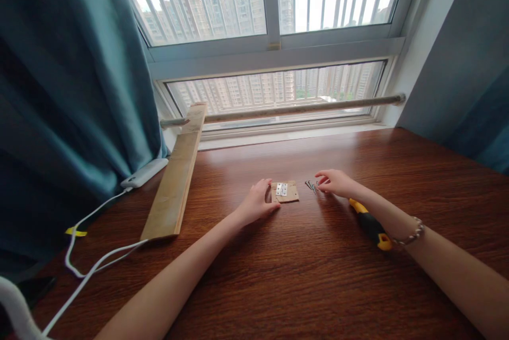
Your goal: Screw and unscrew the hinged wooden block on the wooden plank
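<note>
A small piece of brown board [289,195] lies on the wooden table [302,276] with a silver hinge [281,189] on top of it. My left hand [257,202] rests against the board's left edge, fingers curled on it. My right hand [334,182] is just right of a small pile of screws [310,185], its fingertips pinched together beside them; whether a screw is between them is too small to make out. A yellow-and-black screwdriver [370,225] lies on the table under my right forearm.
A long wooden plank [177,175] leans from the table up to the window sill at the left. A white power bank [145,172] with a white cable [95,263] sits beside the teal curtain [67,96]. A rod [302,107] runs across the window.
</note>
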`<act>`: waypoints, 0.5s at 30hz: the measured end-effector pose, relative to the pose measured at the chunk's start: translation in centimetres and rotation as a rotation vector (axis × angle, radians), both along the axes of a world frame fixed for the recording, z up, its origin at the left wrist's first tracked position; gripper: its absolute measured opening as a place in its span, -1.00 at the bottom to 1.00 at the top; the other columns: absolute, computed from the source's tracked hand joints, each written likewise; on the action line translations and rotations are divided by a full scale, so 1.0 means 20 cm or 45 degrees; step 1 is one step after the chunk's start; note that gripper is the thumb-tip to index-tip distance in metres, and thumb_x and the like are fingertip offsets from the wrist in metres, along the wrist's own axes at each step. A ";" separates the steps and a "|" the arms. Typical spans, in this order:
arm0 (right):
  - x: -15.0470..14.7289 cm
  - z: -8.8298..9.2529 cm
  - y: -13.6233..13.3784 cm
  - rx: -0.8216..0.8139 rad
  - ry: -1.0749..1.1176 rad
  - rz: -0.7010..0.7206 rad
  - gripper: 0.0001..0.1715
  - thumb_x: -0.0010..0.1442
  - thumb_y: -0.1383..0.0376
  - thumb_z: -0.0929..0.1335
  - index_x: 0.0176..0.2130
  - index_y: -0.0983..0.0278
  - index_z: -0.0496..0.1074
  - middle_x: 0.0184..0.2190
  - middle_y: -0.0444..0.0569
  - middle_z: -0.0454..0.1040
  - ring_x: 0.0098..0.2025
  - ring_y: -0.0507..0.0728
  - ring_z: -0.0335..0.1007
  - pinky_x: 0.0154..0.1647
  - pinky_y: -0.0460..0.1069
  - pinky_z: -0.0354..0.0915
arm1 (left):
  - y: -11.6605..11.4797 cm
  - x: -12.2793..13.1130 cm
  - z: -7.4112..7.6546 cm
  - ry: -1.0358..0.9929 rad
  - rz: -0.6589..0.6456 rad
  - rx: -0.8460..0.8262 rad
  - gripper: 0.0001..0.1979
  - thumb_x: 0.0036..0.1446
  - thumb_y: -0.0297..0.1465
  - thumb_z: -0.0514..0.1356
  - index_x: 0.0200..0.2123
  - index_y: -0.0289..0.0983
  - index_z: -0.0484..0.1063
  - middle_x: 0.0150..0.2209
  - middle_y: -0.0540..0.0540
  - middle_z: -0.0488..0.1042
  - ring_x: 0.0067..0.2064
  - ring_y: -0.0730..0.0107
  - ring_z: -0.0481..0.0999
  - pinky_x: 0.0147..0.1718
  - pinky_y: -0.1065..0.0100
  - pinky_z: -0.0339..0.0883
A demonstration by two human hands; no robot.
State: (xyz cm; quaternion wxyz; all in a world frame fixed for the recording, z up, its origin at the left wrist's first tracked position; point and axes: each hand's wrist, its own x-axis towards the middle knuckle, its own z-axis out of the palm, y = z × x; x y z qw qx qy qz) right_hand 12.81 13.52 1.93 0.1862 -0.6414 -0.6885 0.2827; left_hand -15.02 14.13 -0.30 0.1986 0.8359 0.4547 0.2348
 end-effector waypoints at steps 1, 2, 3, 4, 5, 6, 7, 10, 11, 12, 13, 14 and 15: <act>-0.01 0.00 0.00 -0.019 0.018 0.012 -0.55 0.03 0.42 0.35 -0.04 0.41 0.39 -0.24 0.09 0.53 -0.42 0.06 0.47 -0.37 -0.09 0.38 | 0.00 0.00 0.01 0.009 -0.012 -0.007 -0.29 -0.15 -0.26 0.31 0.08 -0.37 0.20 0.08 -0.30 0.30 0.10 0.06 0.27 0.08 0.12 0.10; -0.02 0.00 -0.01 -0.035 0.035 0.024 -0.55 0.03 0.44 0.34 -0.03 0.41 0.38 -0.23 0.09 0.53 -0.42 0.06 0.48 -0.36 -0.09 0.38 | 0.00 -0.01 0.01 0.016 -0.020 -0.013 -0.29 -0.15 -0.27 0.31 0.08 -0.37 0.21 0.06 -0.30 0.31 0.09 0.07 0.28 0.08 0.13 0.11; -0.02 0.01 -0.01 -0.045 0.050 0.034 -0.55 0.03 0.45 0.33 -0.03 0.41 0.38 -0.23 0.08 0.53 -0.41 0.06 0.48 -0.36 -0.09 0.38 | 0.00 -0.01 0.01 0.017 -0.022 -0.014 -0.30 -0.15 -0.28 0.31 0.08 -0.37 0.22 0.05 -0.29 0.33 0.08 0.07 0.29 0.07 0.14 0.12; -0.03 0.01 -0.01 -0.049 0.059 0.041 -0.55 0.03 0.46 0.32 -0.03 0.40 0.38 -0.22 0.08 0.53 -0.40 0.06 0.48 -0.35 -0.09 0.38 | 0.00 -0.01 0.01 0.013 -0.020 -0.010 -0.33 -0.14 -0.29 0.30 0.07 -0.36 0.22 0.04 -0.28 0.34 0.07 0.08 0.30 0.06 0.14 0.13; -0.04 0.02 -0.02 -0.048 0.063 0.047 -0.55 0.04 0.47 0.32 -0.03 0.39 0.38 -0.21 0.08 0.52 -0.38 0.06 0.48 -0.34 -0.09 0.38 | 0.00 -0.01 0.01 0.003 -0.018 -0.002 -0.35 -0.13 -0.30 0.30 0.06 -0.35 0.23 0.03 -0.27 0.35 0.07 0.09 0.31 0.06 0.14 0.14; -0.04 0.02 -0.02 -0.042 0.061 0.051 -0.56 0.04 0.47 0.31 -0.03 0.38 0.38 -0.20 0.08 0.52 -0.36 0.07 0.48 -0.32 -0.08 0.37 | 0.00 0.00 0.00 -0.010 -0.015 0.008 -0.38 -0.11 -0.31 0.29 0.05 -0.34 0.24 0.02 -0.26 0.35 0.06 0.10 0.32 0.05 0.15 0.15; -0.05 0.03 -0.02 -0.034 0.054 0.056 -0.58 0.04 0.46 0.31 -0.05 0.37 0.40 -0.20 0.08 0.52 -0.34 0.08 0.48 -0.30 -0.07 0.37 | 0.01 0.00 0.00 -0.026 -0.014 0.017 -0.41 -0.10 -0.32 0.28 0.03 -0.34 0.25 0.01 -0.25 0.36 0.05 0.12 0.33 0.04 0.16 0.16; -0.05 0.06 -0.04 0.017 -0.009 0.101 -0.64 0.07 0.43 0.28 -0.10 0.33 0.45 -0.18 0.07 0.50 -0.26 0.11 0.44 -0.17 -0.03 0.32 | 0.01 0.01 -0.03 -0.070 -0.006 0.038 -0.46 -0.09 -0.32 0.27 0.00 -0.32 0.26 -0.03 -0.21 0.40 0.01 0.16 0.36 0.00 0.18 0.21; -0.06 0.06 -0.05 0.045 -0.071 0.141 -0.64 0.09 0.41 0.27 -0.10 0.32 0.46 -0.17 0.07 0.48 -0.23 0.12 0.42 -0.11 -0.01 0.29 | 0.01 0.01 -0.03 -0.079 -0.001 0.046 -0.47 -0.09 -0.32 0.27 -0.01 -0.31 0.27 -0.05 -0.20 0.40 -0.01 0.17 0.37 -0.01 0.18 0.22; -0.06 0.05 -0.06 0.063 -0.148 0.186 -0.62 0.11 0.39 0.27 -0.07 0.30 0.45 -0.15 0.08 0.46 -0.20 0.13 0.40 -0.07 0.00 0.25 | 0.01 0.01 -0.04 -0.084 0.003 0.055 -0.49 -0.08 -0.32 0.27 -0.02 -0.30 0.27 -0.06 -0.18 0.41 -0.02 0.18 0.38 -0.02 0.18 0.22; -0.07 0.04 -0.07 0.067 -0.233 0.228 -0.59 0.13 0.36 0.26 -0.02 0.28 0.43 -0.13 0.10 0.43 -0.18 0.15 0.38 -0.03 0.02 0.22 | 0.00 0.02 -0.04 -0.083 0.004 0.066 -0.51 -0.08 -0.32 0.27 -0.04 -0.29 0.28 -0.07 -0.17 0.41 -0.04 0.19 0.39 -0.04 0.18 0.23; -0.07 0.03 -0.07 0.058 -0.317 0.263 -0.57 0.15 0.33 0.25 0.03 0.27 0.39 -0.10 0.13 0.39 -0.16 0.16 0.36 -0.01 0.03 0.20 | 0.00 0.02 -0.04 -0.078 0.007 0.080 -0.52 -0.08 -0.32 0.27 -0.05 -0.28 0.29 -0.08 -0.17 0.41 -0.05 0.19 0.39 -0.05 0.18 0.24; -0.08 0.01 -0.08 0.039 -0.386 0.285 -0.54 0.17 0.30 0.24 0.06 0.27 0.36 -0.08 0.16 0.35 -0.14 0.18 0.35 -0.01 0.04 0.19 | 0.00 0.02 -0.03 -0.068 0.011 0.097 -0.54 -0.07 -0.32 0.27 -0.06 -0.28 0.29 -0.09 -0.17 0.41 -0.06 0.19 0.39 -0.05 0.18 0.25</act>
